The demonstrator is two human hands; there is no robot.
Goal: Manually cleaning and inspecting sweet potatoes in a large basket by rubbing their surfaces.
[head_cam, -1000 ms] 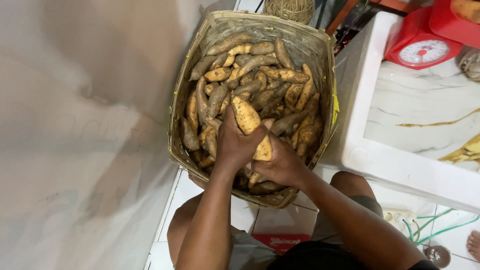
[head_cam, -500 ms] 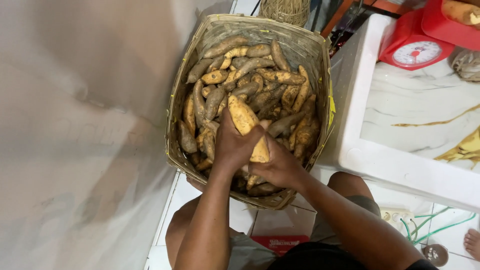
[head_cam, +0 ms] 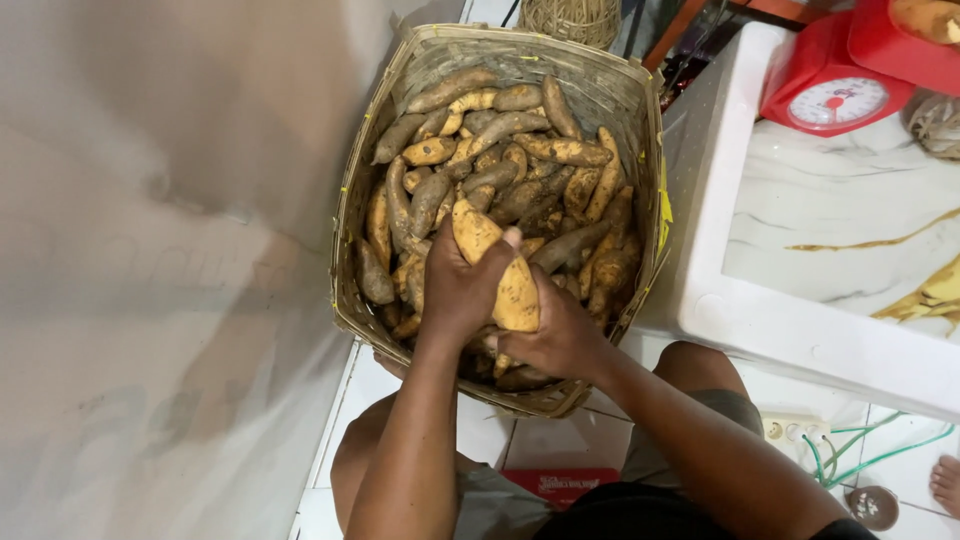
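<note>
Hands were all I had to go on, both closed round one big pale orange sweet potato (head_cam: 497, 268) that sat above the heap in the woven basket (head_cam: 600, 85). I saw the left hand (head_cam: 455, 285) wrapped over its near left flank, fingers (head_cam: 508, 240) curled tight across the skin with the thumb tip resting on top; nothing loose there. The right hand (head_cam: 560, 335) cupped the lower end from beneath, fingers folded under so that I could not tell how hard they pressed, only that they were closed on the root and not spread. Beyond the fingertips lay the rest of the sweet potatoes (head_cam: 520, 150), brown and dusty, packed close against the basket wall. To the right of the right knuckles stood a white box (head_cam: 740, 310) with a marbled top, and past it a red kitchen scale (head_cam: 835, 85); behind the basket, a small woven pot (head_cam: 570, 18). My judgement, watching from afar: to handle this root well, keep the left fingers as the anchor and let the right palm carry the weight, turning it slowly so the tapered far end did not knock its neighbours. I would also keep the grip near the thick middle, since the skin looked dusty and likely to slip.
</note>
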